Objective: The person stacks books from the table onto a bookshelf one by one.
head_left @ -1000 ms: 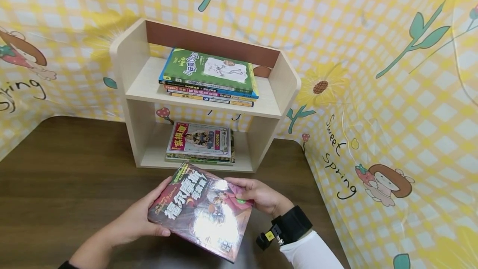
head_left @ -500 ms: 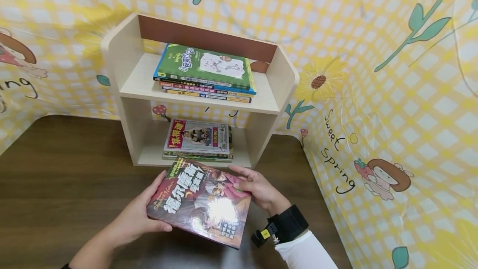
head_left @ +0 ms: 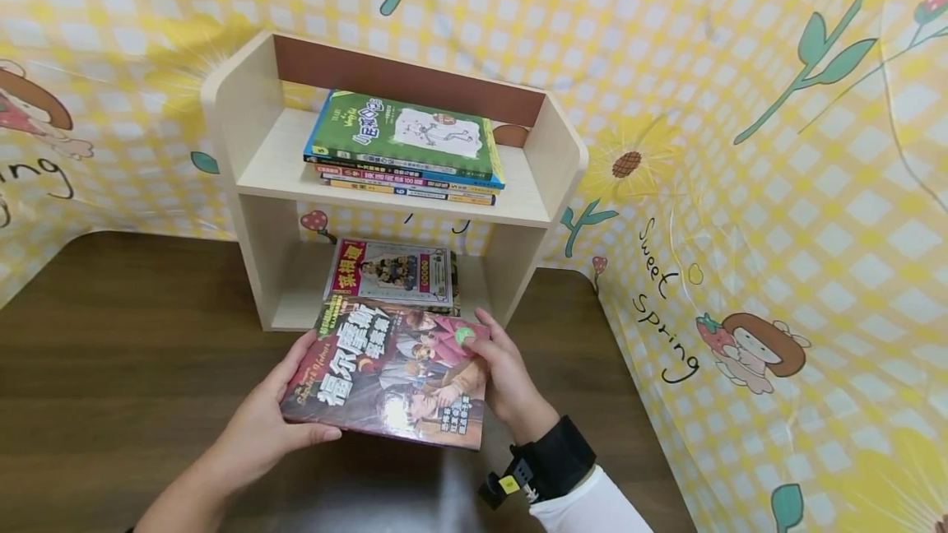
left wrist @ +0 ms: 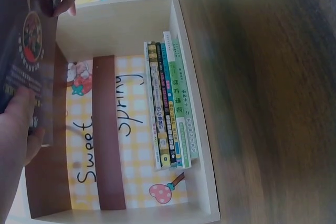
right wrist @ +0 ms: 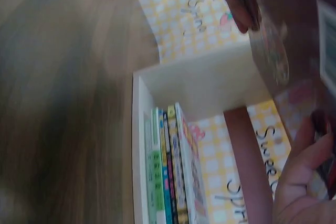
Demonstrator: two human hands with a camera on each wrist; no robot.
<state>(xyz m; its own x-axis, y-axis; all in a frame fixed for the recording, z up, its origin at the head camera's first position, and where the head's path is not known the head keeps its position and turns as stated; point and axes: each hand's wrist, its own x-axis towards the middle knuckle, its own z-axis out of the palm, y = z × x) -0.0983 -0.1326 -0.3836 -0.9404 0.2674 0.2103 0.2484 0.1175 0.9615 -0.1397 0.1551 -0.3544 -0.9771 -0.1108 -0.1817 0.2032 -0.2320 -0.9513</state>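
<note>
A glossy book (head_left: 392, 373) with a dark cover and big white Chinese lettering is held by both hands in front of the shelf's lower opening. My left hand (head_left: 259, 426) grips its left edge, thumb on the cover near the bottom corner. At the right edge my right hand (head_left: 511, 373) holds it, thumb on the cover by a green spot. In the left wrist view the book's dark back (left wrist: 26, 51) shows, with the left hand's fingers against it. The book overlaps the front of a stack of books (head_left: 392, 270) on the lower shelf.
A pale wooden two-tier shelf (head_left: 255, 261) stands on the dark wood table (head_left: 133, 368). Its upper tier bears a stack topped by a green book (head_left: 407, 134). Yellow checked cloth (head_left: 741, 253) hangs behind and to the right.
The book has risen away from me toward the lower shelf and turned a little straighter, both hands keeping hold. It now covers the front of the lower stack. The head view has shifted slightly.
</note>
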